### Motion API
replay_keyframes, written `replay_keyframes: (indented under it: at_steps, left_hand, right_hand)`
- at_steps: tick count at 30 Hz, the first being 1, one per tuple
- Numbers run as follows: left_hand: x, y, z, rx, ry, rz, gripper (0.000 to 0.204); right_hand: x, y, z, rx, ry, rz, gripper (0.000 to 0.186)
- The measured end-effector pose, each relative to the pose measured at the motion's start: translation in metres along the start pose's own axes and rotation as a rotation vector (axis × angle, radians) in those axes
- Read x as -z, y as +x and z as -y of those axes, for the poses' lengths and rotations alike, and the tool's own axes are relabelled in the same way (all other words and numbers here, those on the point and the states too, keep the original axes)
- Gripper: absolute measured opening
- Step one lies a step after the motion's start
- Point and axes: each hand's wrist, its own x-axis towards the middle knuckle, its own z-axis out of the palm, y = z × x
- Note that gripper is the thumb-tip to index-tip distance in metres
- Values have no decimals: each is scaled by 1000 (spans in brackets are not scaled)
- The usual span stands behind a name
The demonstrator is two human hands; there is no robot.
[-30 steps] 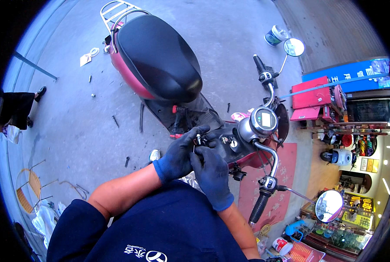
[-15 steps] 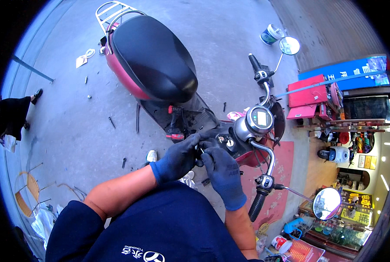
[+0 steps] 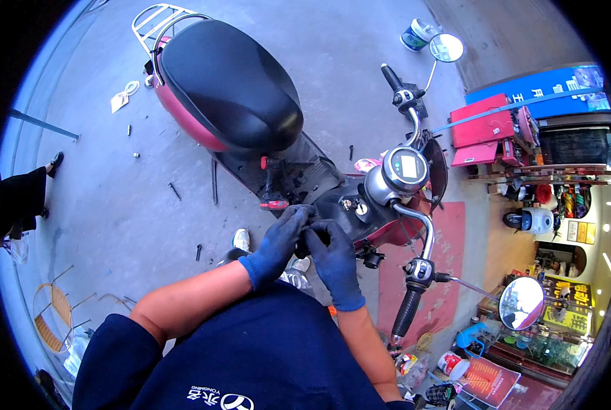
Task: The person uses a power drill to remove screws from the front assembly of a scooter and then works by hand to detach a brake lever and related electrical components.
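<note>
My left hand and my right hand, both in dark blue gloves, meet with bent, closed fingers below the maroon scooter's front body. What lies between their fingertips is hidden. A red and black power drill lies on the scooter's footboard just above them. The key switch and round dashboard are up and to the right, beside the chrome handlebar. The black seat is beyond the footboard.
Several loose tools lie on the concrete. A person's dark-clothed legs are at the left, above a wicker chair. A bucket stands at top right. Red boxes and a shop doorway with another scooter are at right.
The small metal piece that showed between my fingers earlier is now hidden. My right hand dipped right, then came back up; the view has shifted slightly, the seat appearing further up-left.
</note>
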Motion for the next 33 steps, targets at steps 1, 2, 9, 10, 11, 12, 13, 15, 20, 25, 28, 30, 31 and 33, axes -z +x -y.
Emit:
replay_keyframes:
  at_steps: [1, 2, 9, 10, 11, 12, 13, 15, 20, 25, 28, 30, 31, 33]
  left_hand:
    - [0, 0, 0, 37, -36, -4, 39]
    - [0, 0, 1, 74, -72, -7, 38]
    - [9, 2, 15, 118, -156, 20, 34]
    - [9, 2, 13, 141, -200, 35, 32]
    - [8, 2, 11, 163, -244, 50, 31]
    - [7, 1, 8, 186, -288, 65, 30]
    - [8, 1, 3, 242, -274, 73, 28]
    - [13, 3, -4, 354, -245, 91, 25]
    - [22, 1, -7, 374, 73, 80, 24]
    - [1, -1, 9, -156, 467, 243, 30]
    - [-9, -1, -3, -249, 752, 274, 26]
    - [-5, 3, 15, -363, 928, 284, 24]
    - [-5, 3, 19, -418, 1015, 284, 23]
    - [-8, 6, 25, -316, 850, 333, 22]
  right_hand:
    - [-1, -1, -3, -62, 64, 14, 19]
    - [-2, -2, -4, -124, 128, 27, 20]
    - [8, -10, -9, -309, 344, 148, 24]
    - [8, -10, -13, -310, 369, 145, 24]
    - [9, -11, -15, -310, 393, 141, 25]
    - [11, -13, -15, -331, 439, 108, 25]
    - [14, -15, -9, -351, 484, 76, 24]
    - [18, -17, 5, -398, 501, -13, 22]
    - [19, -23, -20, -270, 235, -204, 17]
    - [21, -29, -17, -336, 530, -130, 14]
    - [25, -30, -19, -454, 798, -84, 19]
    - [23, -32, -20, -467, 911, -65, 15]
    - [22, -32, -20, -475, 968, -49, 14]
    - [30, -34, -14, -530, 1047, -46, 10]
